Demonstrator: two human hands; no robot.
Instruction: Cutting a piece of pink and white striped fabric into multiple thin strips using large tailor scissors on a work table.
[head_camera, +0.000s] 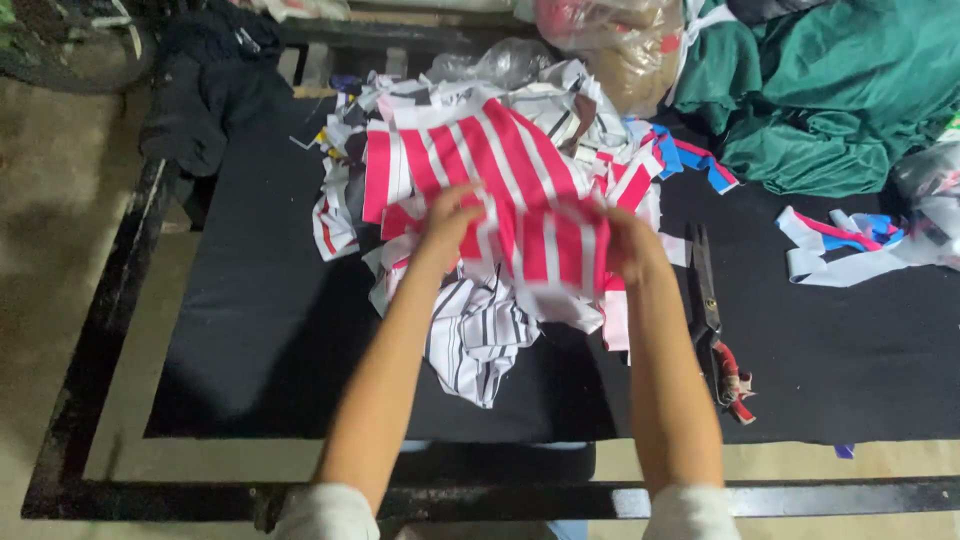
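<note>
A pink-and-white striped fabric piece (520, 190) lies on top of a heap of cut cloth pieces in the middle of the black table cover (260, 330). My left hand (448, 225) grips its near left edge. My right hand (628, 245) pinches its near right edge, the cloth stretched between them. Black-and-white striped pieces (480, 335) hang out beneath, toward me.
Scissors (712, 320) with red-wrapped handles lie right of my right arm. Blue, pink and white strips (840, 240) sit at the right. Green cloth (840, 90) is piled at the back right, plastic bags (610, 40) at the back, dark garments (210, 90) at the back left.
</note>
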